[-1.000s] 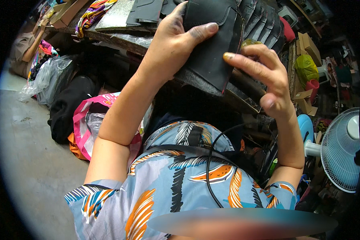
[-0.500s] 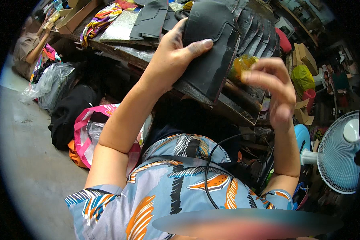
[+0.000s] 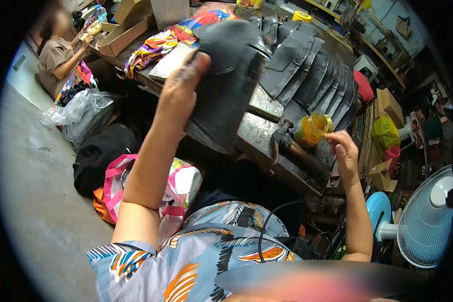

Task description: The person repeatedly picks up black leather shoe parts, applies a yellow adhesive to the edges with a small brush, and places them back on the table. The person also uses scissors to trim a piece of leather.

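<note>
My left hand grips a black leather piece by its left edge and holds it up, tilted, above the front of the workbench. The piece has a curved stitched seam across its upper part and is a little blurred. My right hand is at the mouth of a glass jar of yellow-orange paste, its fingers curled together by the rim. Whether they hold anything small does not show. A hammer lies beside the jar. Several similar black leather pieces overlap in a row behind it.
Colourful cloth and a cardboard box lie on the bench's left. Another person sits beyond, at the far left. Bags, one pink and white, stand on the floor. A fan stands at the right.
My left hand has moved left with the leather piece, uncovering the jar, hammer and bench top. My right hand has come down to the jar's mouth, its fingers drawn together.
</note>
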Demonstrator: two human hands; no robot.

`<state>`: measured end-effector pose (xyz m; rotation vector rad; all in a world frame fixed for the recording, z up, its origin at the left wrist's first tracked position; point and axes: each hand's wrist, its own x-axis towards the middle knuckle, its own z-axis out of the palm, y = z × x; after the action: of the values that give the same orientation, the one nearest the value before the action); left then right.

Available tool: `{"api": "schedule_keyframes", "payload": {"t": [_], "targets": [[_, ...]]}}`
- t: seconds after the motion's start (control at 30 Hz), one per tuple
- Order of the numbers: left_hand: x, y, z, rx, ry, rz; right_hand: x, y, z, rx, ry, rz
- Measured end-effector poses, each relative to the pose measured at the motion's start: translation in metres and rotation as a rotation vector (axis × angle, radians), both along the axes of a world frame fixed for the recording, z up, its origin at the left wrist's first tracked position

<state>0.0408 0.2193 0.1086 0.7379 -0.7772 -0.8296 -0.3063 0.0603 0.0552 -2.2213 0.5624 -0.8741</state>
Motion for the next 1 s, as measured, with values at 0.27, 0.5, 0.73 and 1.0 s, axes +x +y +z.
{"api": "schedule_keyframes", "payload": {"t": [0.27,0.5,0.73,1.0], "targets": [[0.054,-0.049,0.013,0.004,-0.130,0.197,-0.019,-0.014,-0.066,0.408,-0.447,-0.104],[0.109,-0.150,-0.002,-0.055,0.017,-0.161,-0.012,-0.015,-0.060,0.486,-0.363,-0.204],[0.141,-0.316,-0.053,-0.005,-0.065,-0.035,-0.012,-0.015,-0.061,0.479,-0.331,-0.242],[0.237,-0.455,-0.128,-0.162,-0.512,0.296,-0.008,-0.011,-0.061,0.492,-0.375,-0.326]]}}
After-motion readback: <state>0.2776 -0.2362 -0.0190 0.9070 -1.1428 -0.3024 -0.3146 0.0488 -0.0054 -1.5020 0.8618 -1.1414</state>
